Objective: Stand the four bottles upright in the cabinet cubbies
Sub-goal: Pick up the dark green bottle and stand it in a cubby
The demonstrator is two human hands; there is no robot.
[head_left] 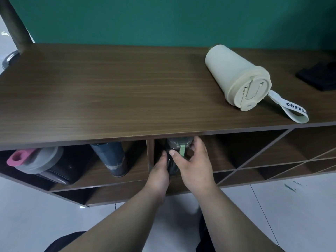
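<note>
A: Dark bottle (171,160) with a green tab, where?
B: Middle cubby, upright, right under the cabinet top (109,91). Both hands are on it.
A: Grip?
B: Left hand (159,174) is wrapped around the lower left side. Right hand (194,166) clasps the right side, thumb across the front beside the tab.
A: Other bottles?
B: Blue bottle (111,159) stands in the left cubby, near the divider. Grey bottle (36,161) with a pink spout is further left in the same cubby, tilted. Cream cup (238,77) lies on its side on the top, lid facing the camera, strap reading COFFEE.
A: Anything else?
B: Black object (318,77) at the far right of the top, partly cut off.
</note>
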